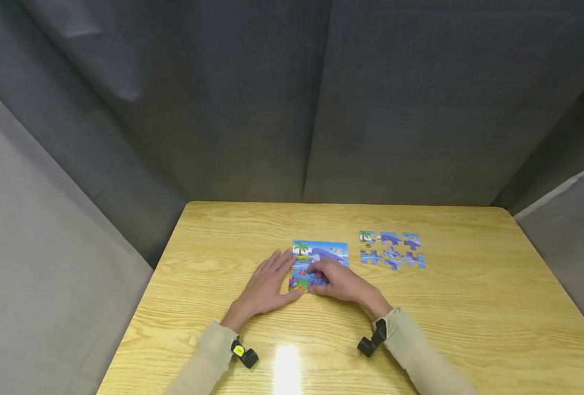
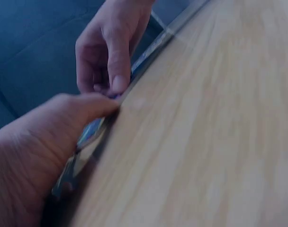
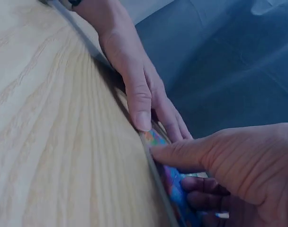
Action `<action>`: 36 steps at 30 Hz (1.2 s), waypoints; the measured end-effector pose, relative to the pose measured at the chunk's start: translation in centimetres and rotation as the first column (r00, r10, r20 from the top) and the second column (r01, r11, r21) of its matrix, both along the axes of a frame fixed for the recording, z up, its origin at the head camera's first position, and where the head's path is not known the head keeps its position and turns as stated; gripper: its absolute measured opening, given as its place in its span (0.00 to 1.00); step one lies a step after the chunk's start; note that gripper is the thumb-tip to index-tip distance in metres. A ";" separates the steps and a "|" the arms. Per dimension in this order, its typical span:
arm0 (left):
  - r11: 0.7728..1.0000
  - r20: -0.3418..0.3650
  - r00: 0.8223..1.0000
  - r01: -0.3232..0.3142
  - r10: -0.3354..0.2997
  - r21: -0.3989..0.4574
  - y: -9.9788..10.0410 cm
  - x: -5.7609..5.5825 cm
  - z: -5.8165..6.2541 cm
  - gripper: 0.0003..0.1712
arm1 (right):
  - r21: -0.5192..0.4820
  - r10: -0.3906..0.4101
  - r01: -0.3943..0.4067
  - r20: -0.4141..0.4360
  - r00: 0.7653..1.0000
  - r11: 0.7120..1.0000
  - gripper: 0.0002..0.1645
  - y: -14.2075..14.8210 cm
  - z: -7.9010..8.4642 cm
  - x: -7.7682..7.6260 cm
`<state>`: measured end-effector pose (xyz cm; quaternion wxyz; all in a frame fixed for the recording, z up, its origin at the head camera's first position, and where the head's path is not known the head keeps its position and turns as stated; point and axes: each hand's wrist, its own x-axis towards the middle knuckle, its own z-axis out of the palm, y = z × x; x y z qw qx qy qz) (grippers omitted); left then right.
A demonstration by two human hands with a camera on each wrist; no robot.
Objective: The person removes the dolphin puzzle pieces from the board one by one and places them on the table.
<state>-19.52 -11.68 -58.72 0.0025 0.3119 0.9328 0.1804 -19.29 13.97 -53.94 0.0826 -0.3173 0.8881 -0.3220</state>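
Note:
A small picture puzzle board point(image 1: 329, 245) lies on the table, showing a palm tree, a dolphin and bright coral. My left hand point(image 1: 267, 286) rests flat along its left side with the fingers straight, the thumb touching the lower left corner. Over the lower part of the board is my right hand point(image 1: 340, 281), its fingers bent down onto the picture. In the right wrist view, the right thumb point(image 3: 182, 155) lies at the board's near edge and the curled fingers touch the colourful surface point(image 3: 175, 187). Whether a piece is pinched between them is hidden.
Several loose puzzle pieces point(image 1: 392, 253) lie in two rows to the right of the board. The wooden table point(image 1: 469, 307) has its back edge against a dark grey curtain point(image 1: 252, 109). Paler grey cloth point(image 1: 40, 247) hangs at the left side.

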 end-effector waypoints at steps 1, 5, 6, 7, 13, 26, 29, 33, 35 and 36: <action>1.000 -0.007 1.000 0.017 -0.017 0.000 -0.2 -0.2 0.0 0.54 | 0.006 -0.006 0.006 0.007 1.000 1.000 0.23 -0.1 0.1 0.0; 0.999 -0.032 0.999 0.030 -0.029 0.016 -0.5 -0.4 0.0 0.52 | 0.030 -0.042 0.041 0.040 0.998 0.999 0.26 -1.0 0.5 -0.1; 1.000 -0.036 0.999 0.027 -0.027 0.016 -0.5 -0.4 0.0 0.52 | 0.033 -0.053 0.051 0.050 0.997 0.998 0.28 -1.2 0.6 -0.2; 1.000 -0.037 0.999 0.025 -0.024 0.016 -0.4 -0.4 0.0 0.52 | 0.031 -0.063 0.062 0.057 0.996 0.998 0.30 -1.4 0.6 -0.2; 1.000 -0.055 0.998 0.015 -0.015 -0.008 -0.3 -0.3 -0.4 0.53 | 0.037 -0.112 0.109 0.097 0.989 0.993 0.34 -1.9 0.4 -0.2; 1.000 -0.078 0.997 0.013 -0.015 -0.021 -0.2 -0.2 -0.5 0.53 | 0.054 -0.076 0.071 0.096 0.992 0.996 0.35 -1.3 -0.2 -0.3; 1.000 -0.089 0.996 0.013 -0.015 -0.025 -0.2 -0.2 -0.4 0.50 | 0.053 -0.071 0.066 0.093 0.993 0.996 0.34 -1.3 -0.1 -0.4; 1.000 -0.110 0.994 0.019 -0.021 -0.021 -0.3 -0.3 -0.6 0.46 | 0.059 -0.073 0.067 0.103 0.992 0.996 0.33 -1.3 -0.2 -0.4; 1.000 -0.116 0.993 0.024 -0.024 -0.005 -0.3 -0.4 -0.7 0.44 | 0.058 -0.072 0.066 0.109 0.991 0.996 0.34 -1.3 -0.2 -0.4; 1.000 -0.117 0.993 0.027 -0.026 0.005 -0.3 -0.4 -0.8 0.43 | 0.057 -0.072 0.066 0.113 0.991 0.996 0.34 -1.3 -0.2 -0.4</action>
